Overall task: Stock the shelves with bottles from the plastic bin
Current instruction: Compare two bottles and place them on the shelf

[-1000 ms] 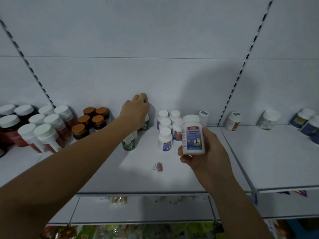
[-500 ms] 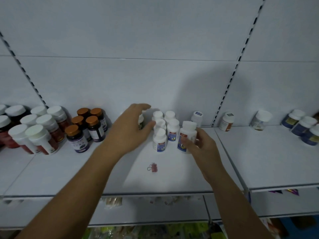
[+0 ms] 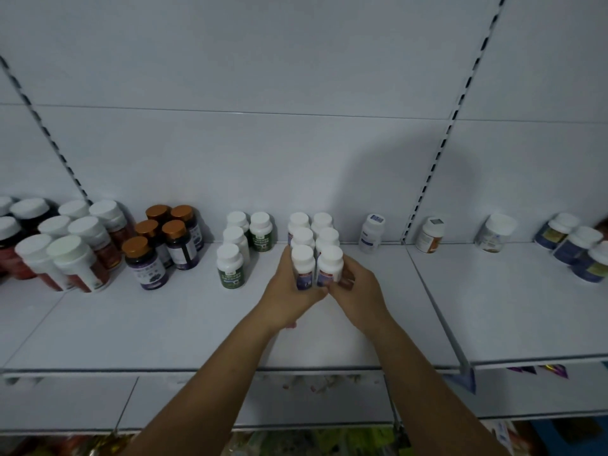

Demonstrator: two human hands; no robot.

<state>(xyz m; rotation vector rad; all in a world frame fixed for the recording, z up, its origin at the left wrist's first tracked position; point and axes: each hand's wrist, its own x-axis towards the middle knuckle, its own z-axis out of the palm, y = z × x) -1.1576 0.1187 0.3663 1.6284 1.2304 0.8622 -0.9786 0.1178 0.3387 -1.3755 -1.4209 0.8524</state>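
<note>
Several white-capped bottles with blue labels stand in two short rows on the white shelf [image 3: 171,324], near its middle. My left hand [image 3: 286,294] wraps the front left bottle [image 3: 303,265] from its left side and below. My right hand [image 3: 360,291] curls its fingers round the front right bottle [image 3: 330,263]. These two bottles stand upright and touch each other, right in front of the other bottles of the rows [image 3: 312,230]. My fingertips meet under the two labels. The plastic bin is out of view.
Left of the hands stand green-label bottles [image 3: 230,268], brown-capped dark bottles [image 3: 148,261] and white-capped red bottles [image 3: 75,261]. A lone white bottle [image 3: 371,232] sits by the back wall. The right shelf section holds scattered bottles [image 3: 431,233] and blue-label ones [image 3: 579,245].
My right hand set its bottle down at the front of the right row. My left hand left the green bottles at the back and came to the front left bottle.
</note>
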